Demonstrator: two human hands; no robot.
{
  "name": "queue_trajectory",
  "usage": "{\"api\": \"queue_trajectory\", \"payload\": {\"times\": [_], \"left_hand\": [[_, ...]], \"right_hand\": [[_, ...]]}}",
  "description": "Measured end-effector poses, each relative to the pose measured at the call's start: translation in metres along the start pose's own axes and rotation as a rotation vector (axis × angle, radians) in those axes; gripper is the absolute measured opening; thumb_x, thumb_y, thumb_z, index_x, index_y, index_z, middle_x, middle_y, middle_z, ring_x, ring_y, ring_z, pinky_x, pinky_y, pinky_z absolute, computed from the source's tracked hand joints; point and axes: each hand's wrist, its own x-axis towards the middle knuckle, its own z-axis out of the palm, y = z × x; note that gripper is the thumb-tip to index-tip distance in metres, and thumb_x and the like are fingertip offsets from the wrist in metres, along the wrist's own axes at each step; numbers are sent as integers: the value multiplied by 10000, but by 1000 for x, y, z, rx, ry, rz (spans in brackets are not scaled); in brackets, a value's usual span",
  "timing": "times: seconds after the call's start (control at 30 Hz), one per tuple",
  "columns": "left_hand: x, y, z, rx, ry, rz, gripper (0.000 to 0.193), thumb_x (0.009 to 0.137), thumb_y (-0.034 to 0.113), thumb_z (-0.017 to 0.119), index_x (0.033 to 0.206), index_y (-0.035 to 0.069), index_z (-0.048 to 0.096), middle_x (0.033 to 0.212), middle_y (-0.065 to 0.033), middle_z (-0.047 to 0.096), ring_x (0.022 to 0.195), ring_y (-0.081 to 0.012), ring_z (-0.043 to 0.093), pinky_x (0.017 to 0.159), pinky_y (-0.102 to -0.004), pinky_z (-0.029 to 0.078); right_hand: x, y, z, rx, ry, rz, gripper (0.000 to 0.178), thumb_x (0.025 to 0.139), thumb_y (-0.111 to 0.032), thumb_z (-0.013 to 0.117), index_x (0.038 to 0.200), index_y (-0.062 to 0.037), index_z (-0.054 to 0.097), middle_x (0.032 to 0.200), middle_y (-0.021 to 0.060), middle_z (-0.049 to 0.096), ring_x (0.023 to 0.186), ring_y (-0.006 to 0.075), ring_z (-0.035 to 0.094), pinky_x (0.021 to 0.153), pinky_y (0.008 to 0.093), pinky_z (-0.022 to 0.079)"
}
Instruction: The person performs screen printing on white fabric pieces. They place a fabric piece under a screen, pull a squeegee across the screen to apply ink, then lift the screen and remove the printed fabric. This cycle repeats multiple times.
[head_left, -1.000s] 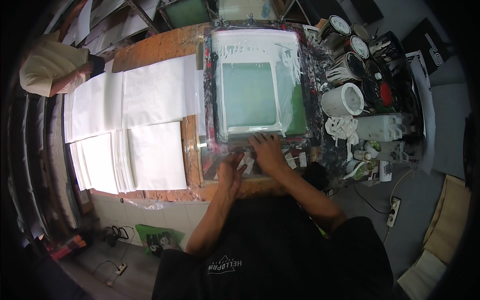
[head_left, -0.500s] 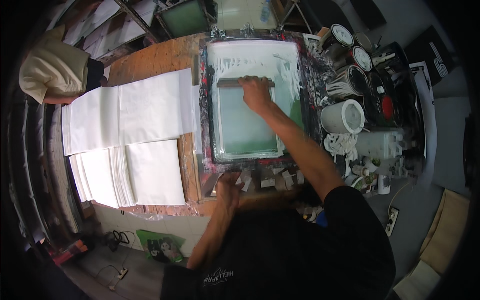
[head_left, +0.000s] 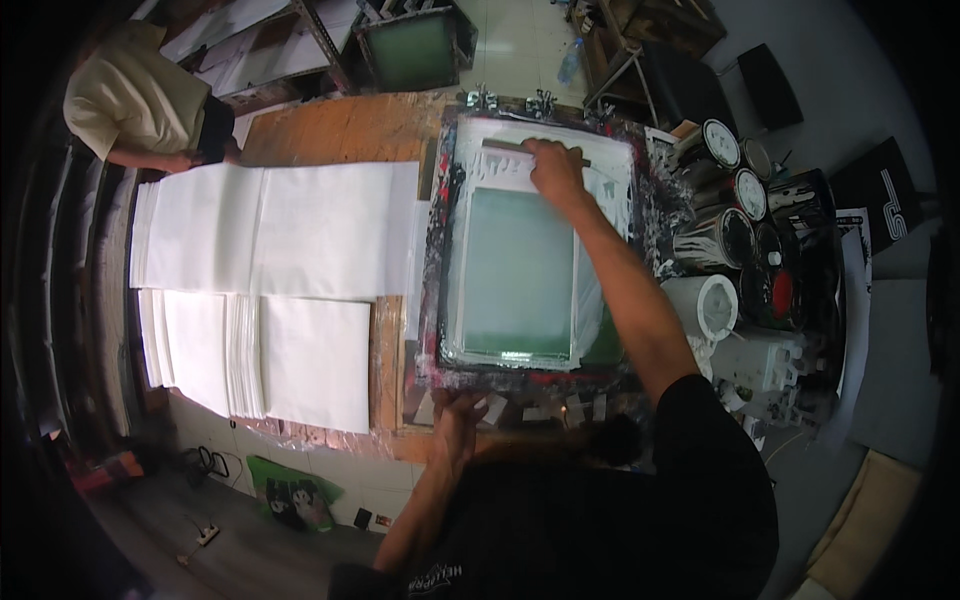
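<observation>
A screen-printing frame (head_left: 432, 290) lies on the wooden table, its greenish mesh (head_left: 518, 265) bordered with white ink. Wet white ink (head_left: 610, 165) is smeared over the far end and right side. There, my right hand (head_left: 557, 172) is closed around the wooden handle of a squeegee (head_left: 504, 147), which lies crosswise on the mesh. At the frame's near left corner, my left hand (head_left: 456, 418) has its fingers curled against the edge. Its fingertips are partly hidden there.
Stacks of white sheets (head_left: 325, 225) cover the table's left part. Metal clamps (head_left: 540, 101) stand at the frame's far edge. Ink-stained cans (head_left: 725, 237) and a white bucket (head_left: 712, 305) crowd the right side. Another person (head_left: 140, 95) stands at the far left.
My right hand has pushed the squeegee farther away, from the upper part of the mesh to the inky far end. My left hand stays at the near edge. The whole view has shifted slightly.
</observation>
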Motion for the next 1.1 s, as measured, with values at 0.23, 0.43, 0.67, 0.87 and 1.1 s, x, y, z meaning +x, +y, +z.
{"api": "queue_trajectory", "payload": {"times": [0.23, 0.43, 0.67, 0.87, 1.1], "left_hand": [[-6, 10, -2, 89, -89, 75, 252, 860, 12, 542, 1106, -7, 495, 1031, -160, 606, 1062, -328, 655, 951, -481, 504], [-6, 14, -5, 91, -206, 207, 145, 878, -16, 592, 1022, 5, 587, 958, -118, 639, 969, -260, 665, 930, -413, 530], [-44, 67, 32, 18, -283, 249, 224, 801, 23, 610, 1016, -35, 637, 951, -180, 715, 928, -289, 695, 987, -426, 496], [-53, 138, 76, -61, -526, 397, 70, 855, 56, 572, 882, 5, 612, 1015, -254, 725, 1017, -333, 706, 1077, -489, 411], [119, 98, 9, 1412, 632, 727, 374, 940, 354, 684, 1042, -5, 696, 1144, -191, 619, 1143, -374, 547, 946, -567, 407]], "right_hand": [[-87, 0, -52, 217, -161, -33, 426, 859, -107, 615, 1285, -125, 622, 1172, 155, 693, 1053, 386, 672, 899, 513, 521], [-275, -82, -96, 169, -220, -192, 316, 844, -65, 627, 1158, -35, 602, 1110, 174, 680, 1032, 355, 645, 863, 497, 455], [-305, -113, -114, 15, 319, -314, 256, 745, -206, 665, 931, -42, 605, 879, 121, 627, 815, 310, 608, 714, 445, 434], [-240, -110, -206, -90, 501, -403, 308, 867, -359, 682, 799, -74, 589, 739, 102, 641, 604, 259, 607, 564, 391, 446], [-131, -73, -255, 388, 225, -566, 451, 870, -499, 719, 1067, -94, 729, 846, 96, 747, 759, 273, 741, 722, 426, 593]]}}
